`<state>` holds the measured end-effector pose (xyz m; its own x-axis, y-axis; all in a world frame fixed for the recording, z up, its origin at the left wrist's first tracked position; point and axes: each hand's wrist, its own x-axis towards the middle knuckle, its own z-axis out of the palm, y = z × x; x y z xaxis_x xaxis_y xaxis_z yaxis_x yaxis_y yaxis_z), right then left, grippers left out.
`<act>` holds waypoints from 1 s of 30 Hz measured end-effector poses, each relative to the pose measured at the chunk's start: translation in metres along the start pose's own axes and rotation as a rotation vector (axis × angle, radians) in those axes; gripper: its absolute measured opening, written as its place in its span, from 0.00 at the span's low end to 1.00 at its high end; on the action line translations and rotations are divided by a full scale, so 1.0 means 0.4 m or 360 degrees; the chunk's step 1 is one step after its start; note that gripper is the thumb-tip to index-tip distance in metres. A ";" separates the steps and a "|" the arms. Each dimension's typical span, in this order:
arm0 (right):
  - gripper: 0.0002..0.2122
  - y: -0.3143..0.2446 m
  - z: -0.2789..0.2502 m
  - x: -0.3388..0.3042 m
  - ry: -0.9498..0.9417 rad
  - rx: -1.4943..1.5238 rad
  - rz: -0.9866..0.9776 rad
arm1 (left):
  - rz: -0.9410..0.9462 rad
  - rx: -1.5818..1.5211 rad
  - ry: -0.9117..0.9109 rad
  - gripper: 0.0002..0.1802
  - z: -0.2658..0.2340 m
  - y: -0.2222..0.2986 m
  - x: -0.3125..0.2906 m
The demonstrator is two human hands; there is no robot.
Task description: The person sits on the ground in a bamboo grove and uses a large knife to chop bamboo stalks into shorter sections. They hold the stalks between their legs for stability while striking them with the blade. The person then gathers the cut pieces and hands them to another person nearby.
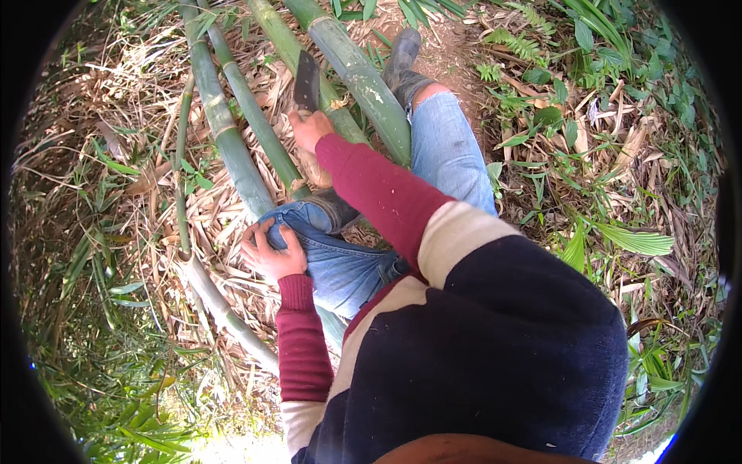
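My right hand (308, 130) grips the handle of a machete (307, 80), its dark blade pointing up over a green bamboo pole (287, 48). My left hand (270, 251) rests flat on my bent left knee in blue jeans (340, 267). Several long green bamboo poles lie side by side on the ground; the thickest pole (362, 81) runs under my right leg. My dark rubber boot (402, 58) is planted beside that thick pole. Red sleeves cover both forearms.
Dry bamboo leaves and husks cover the ground (147, 100). A thin curved stem (182, 170) and a grey pole (224, 309) lie at the left. Ferns and green plants (587, 85) grow to the right; grass fills the lower left.
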<state>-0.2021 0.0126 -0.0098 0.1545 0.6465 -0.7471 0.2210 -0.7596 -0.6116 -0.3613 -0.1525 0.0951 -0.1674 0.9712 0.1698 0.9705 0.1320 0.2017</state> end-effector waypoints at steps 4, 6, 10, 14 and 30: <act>0.35 0.091 -0.095 -0.050 -0.0192 -0.0087 -0.0190 | -0.0023 -0.0014 0.0023 0.14 0.002 0.007 0.003; 0.36 0.147 -0.075 -0.015 -0.0216 0.0101 -0.0042 | -0.0023 0.0000 0.0012 0.15 -0.003 0.009 0.005; 0.36 0.181 -0.036 0.112 -0.0331 0.0593 0.0186 | -0.0034 -0.0352 0.0086 0.20 -0.006 -0.013 0.022; 0.34 0.175 -0.092 0.172 -0.0443 0.0312 0.0092 | -0.0531 -0.0940 0.0479 0.19 -0.047 -0.045 0.019; 0.18 0.163 -0.266 0.065 -0.0504 0.0208 0.0801 | -0.1150 -0.0379 0.0158 0.18 0.243 -0.241 -0.357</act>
<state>-0.0813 -0.0126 -0.0416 -0.0890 0.1686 -0.9817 0.0720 -0.9819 -0.1752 -0.4142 -0.2844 -0.0424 -0.7719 0.6357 0.0003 0.5521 0.6701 0.4961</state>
